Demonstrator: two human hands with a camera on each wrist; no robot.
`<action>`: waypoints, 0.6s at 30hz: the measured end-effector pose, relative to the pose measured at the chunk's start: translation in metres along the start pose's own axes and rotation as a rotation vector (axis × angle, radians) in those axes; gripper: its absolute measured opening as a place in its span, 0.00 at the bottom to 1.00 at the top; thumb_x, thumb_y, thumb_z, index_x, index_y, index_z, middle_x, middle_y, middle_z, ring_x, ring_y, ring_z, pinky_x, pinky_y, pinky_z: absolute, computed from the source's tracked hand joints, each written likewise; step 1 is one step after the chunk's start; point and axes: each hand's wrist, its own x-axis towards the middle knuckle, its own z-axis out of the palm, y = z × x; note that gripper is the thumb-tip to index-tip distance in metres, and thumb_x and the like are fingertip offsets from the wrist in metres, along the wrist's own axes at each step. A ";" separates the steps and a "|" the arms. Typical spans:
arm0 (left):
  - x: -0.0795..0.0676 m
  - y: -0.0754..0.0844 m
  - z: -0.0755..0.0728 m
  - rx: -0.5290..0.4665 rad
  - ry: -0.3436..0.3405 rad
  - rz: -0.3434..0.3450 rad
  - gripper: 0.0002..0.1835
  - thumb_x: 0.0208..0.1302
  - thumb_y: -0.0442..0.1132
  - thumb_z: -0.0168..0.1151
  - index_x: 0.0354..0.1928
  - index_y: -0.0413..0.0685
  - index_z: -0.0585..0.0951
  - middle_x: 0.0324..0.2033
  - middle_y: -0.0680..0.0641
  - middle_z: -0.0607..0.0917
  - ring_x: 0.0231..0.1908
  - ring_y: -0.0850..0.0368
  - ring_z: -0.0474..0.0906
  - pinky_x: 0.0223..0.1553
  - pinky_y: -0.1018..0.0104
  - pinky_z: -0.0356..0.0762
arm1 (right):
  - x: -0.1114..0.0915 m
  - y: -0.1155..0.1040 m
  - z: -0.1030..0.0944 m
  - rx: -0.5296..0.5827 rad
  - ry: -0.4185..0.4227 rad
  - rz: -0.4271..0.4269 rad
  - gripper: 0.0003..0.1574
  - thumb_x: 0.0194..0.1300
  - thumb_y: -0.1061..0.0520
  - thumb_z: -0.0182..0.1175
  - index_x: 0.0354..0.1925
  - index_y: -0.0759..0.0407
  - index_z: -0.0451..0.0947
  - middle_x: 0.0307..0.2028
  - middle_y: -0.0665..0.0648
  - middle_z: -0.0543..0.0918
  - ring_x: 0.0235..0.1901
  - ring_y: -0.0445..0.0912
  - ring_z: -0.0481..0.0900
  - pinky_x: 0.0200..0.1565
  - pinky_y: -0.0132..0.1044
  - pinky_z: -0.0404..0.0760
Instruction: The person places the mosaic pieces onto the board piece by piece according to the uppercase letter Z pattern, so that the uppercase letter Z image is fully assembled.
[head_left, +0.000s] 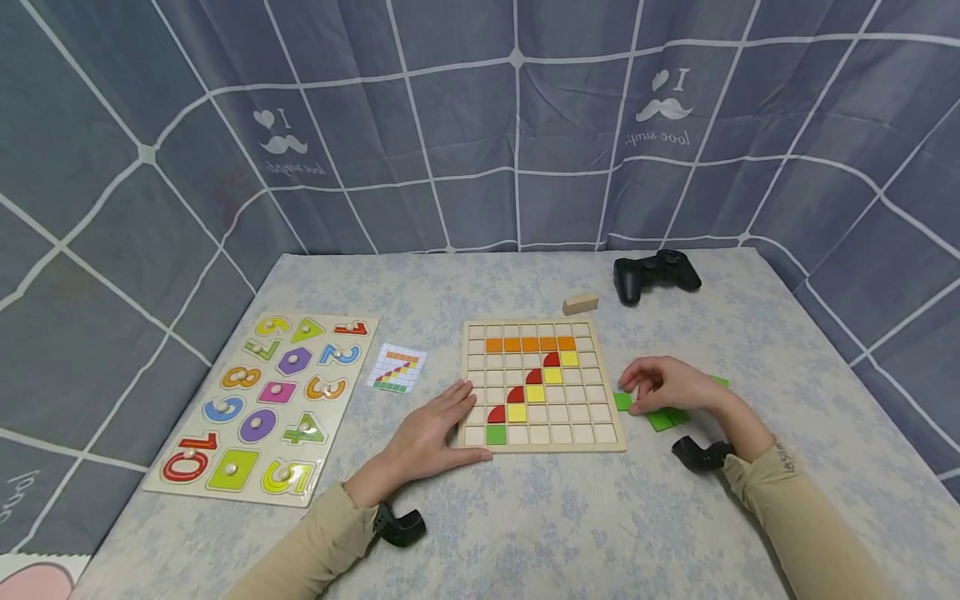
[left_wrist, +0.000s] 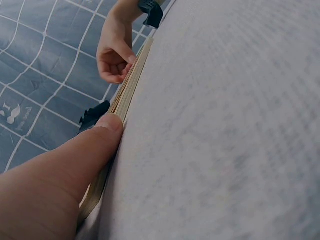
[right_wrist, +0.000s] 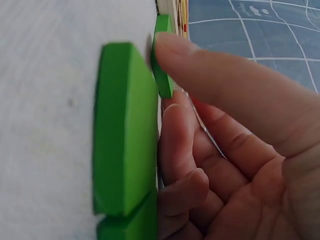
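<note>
A wooden grid board (head_left: 582, 414) lies in the middle of the table. It bears an orange row, a diagonal of red quarter-rounds beside yellow squares, and one green square (head_left: 496, 434) in the front row. My left hand (head_left: 429, 429) rests at the board's front left corner, fingers straight along the left edge and thumb against the front edge (left_wrist: 131, 95). Beside the board's right edge, my right hand (head_left: 670, 385) pinches a green square tile (right_wrist: 163, 75) between thumb and curled fingers, low at the table. More green tiles (head_left: 666, 419) lie under that hand, partly hidden.
A small pattern card (head_left: 397, 368) lies left of the board, and a number-and-shape puzzle (head_left: 255, 408) farther left. Behind the board are a small wooden block (head_left: 581, 303) and a black game controller (head_left: 657, 273). A tiled-pattern curtain (head_left: 480, 125) hangs behind the table.
</note>
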 end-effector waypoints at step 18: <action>0.000 -0.001 0.001 0.001 0.006 0.001 0.47 0.52 0.68 0.61 0.64 0.38 0.70 0.67 0.42 0.64 0.68 0.52 0.55 0.62 0.54 0.64 | -0.001 -0.004 0.002 -0.019 -0.013 0.001 0.11 0.58 0.62 0.65 0.38 0.66 0.75 0.24 0.54 0.75 0.22 0.41 0.71 0.25 0.33 0.72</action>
